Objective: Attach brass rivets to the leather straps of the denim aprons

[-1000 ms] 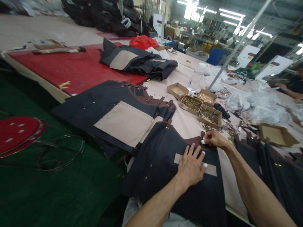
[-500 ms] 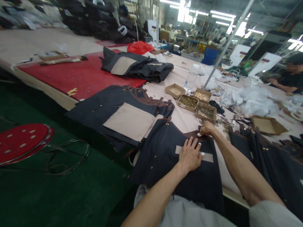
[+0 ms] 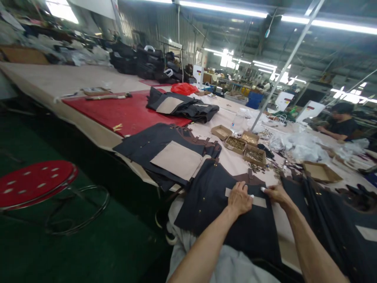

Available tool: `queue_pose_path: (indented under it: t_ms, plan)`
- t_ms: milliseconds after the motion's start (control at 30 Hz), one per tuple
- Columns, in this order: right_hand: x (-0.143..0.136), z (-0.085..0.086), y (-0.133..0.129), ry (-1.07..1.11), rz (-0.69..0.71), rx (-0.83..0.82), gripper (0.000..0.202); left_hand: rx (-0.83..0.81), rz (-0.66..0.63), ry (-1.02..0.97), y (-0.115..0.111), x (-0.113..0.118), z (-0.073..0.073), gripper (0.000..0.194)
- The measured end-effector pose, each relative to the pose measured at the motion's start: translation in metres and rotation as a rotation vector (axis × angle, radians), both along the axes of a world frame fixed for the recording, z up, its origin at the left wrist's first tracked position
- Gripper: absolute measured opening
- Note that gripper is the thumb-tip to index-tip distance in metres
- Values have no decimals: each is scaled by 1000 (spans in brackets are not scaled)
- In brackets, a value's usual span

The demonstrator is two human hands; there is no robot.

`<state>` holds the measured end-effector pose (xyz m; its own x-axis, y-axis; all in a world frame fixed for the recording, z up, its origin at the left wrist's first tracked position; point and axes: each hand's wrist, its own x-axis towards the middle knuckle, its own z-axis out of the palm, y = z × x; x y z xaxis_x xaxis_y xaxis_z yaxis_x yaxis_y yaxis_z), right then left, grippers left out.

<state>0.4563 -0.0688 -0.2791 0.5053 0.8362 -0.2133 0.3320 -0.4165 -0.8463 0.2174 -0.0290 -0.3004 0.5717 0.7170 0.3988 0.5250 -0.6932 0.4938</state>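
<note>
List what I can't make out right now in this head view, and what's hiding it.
In the head view:
- The middle of the pale strip: covered by the left hand.
- Whether the right hand pinches the dark cloth or only touches it: its own curled shape hides this.
- The small metal pieces: too small to tell their exact shape.
- The red stool: cut off by the left edge.
</note>
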Motion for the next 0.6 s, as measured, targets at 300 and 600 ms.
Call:
queue_pose_path:
  t_ms: [300,600]
  plan:
    - [-75,61,-42,300,107,246,48,-328,151,-9,-89,-3,62,95]
    - [-109,76,-16,412,88,499,54,-348,7,-267,-59,-104,216,37]
